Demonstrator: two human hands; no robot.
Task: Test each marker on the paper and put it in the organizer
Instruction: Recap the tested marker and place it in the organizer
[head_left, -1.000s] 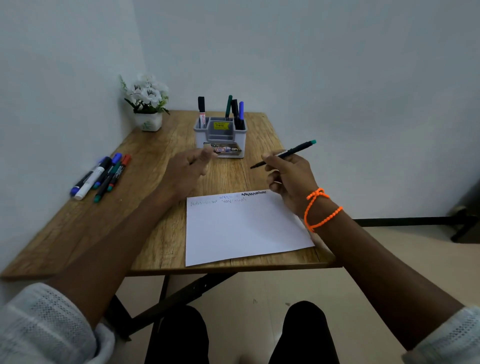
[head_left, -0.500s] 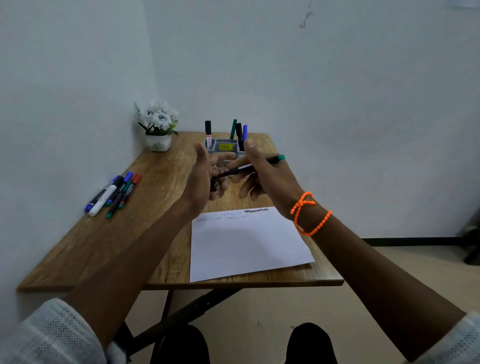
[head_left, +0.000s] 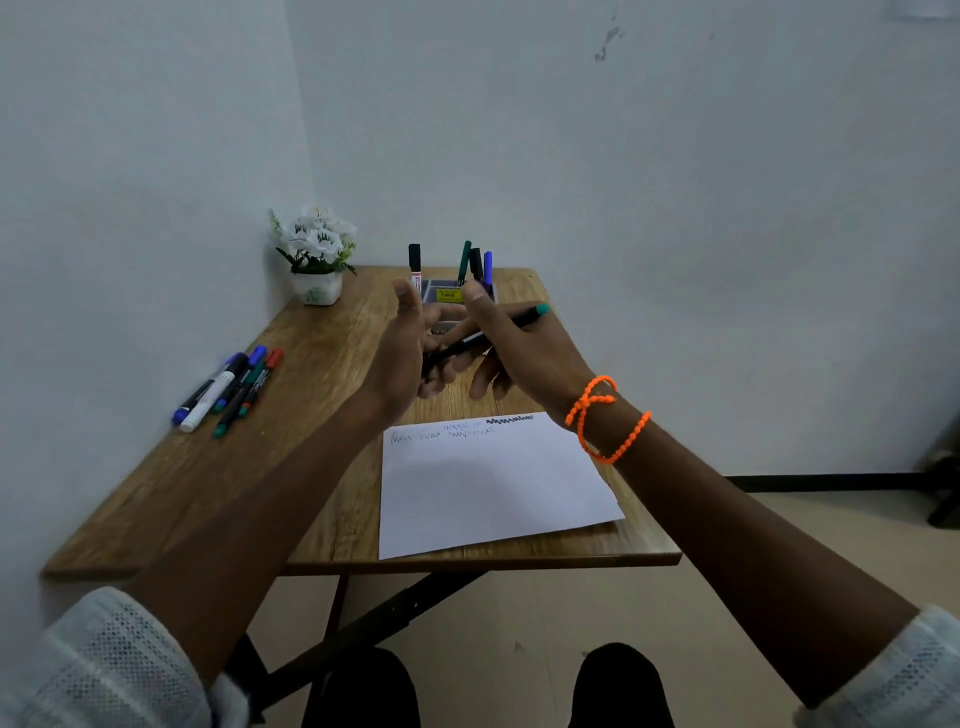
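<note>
Above the table, in front of the grey organizer (head_left: 432, 289), my hands meet on a black marker with a green end (head_left: 522, 317). My right hand (head_left: 524, 358) grips its barrel, green end pointing up and right. The fingers of my left hand (head_left: 400, 353) curl around its lower left end, which they hide. The organizer, partly hidden by my hands, holds several upright markers (head_left: 470, 262). The white paper (head_left: 493, 483) lies near the table's front edge with zigzag test marks along its top. Several more markers (head_left: 228, 387) lie in a row at the table's left.
A white pot of white flowers (head_left: 317, 260) stands in the back left corner of the wooden table (head_left: 322, 364). Walls close in the table on the left and at the back. An orange bead bracelet (head_left: 605, 421) circles my right wrist.
My hands have come together over the table; one second ago my right hand held the marker alone above the paper and my left hand hovered apart. The view has tilted upward.
</note>
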